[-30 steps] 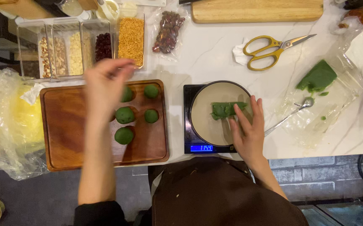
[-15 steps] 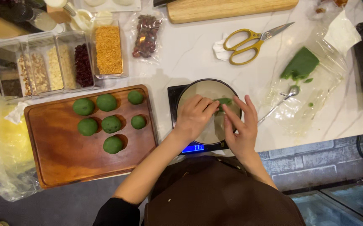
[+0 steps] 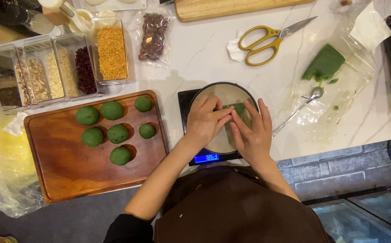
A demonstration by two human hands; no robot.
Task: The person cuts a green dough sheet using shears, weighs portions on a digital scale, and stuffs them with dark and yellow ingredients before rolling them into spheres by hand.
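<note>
Both of my hands are over a round bowl (image 3: 213,92) that stands on a black digital scale (image 3: 206,158) with a lit blue display. My left hand (image 3: 206,122) and my right hand (image 3: 252,135) pinch a lump of green dough (image 3: 238,108) in the bowl between their fingertips. To the left lies a wooden tray (image 3: 69,175) carrying several green dough balls (image 3: 117,133).
Clear compartment boxes (image 3: 60,72) with nuts, dried fruit and yellow crumbs stand at the back left. Yellow-handled scissors (image 3: 267,38), a bag of reddish nuts (image 3: 152,36), a spoon (image 3: 301,110) and a green dough block (image 3: 325,63) on plastic wrap lie on the white marble counter. A plastic bag (image 3: 2,157) sits at the far left.
My left hand has left the wooden tray and come to the bowl. Both hands now grip the green dough together on the scale.
</note>
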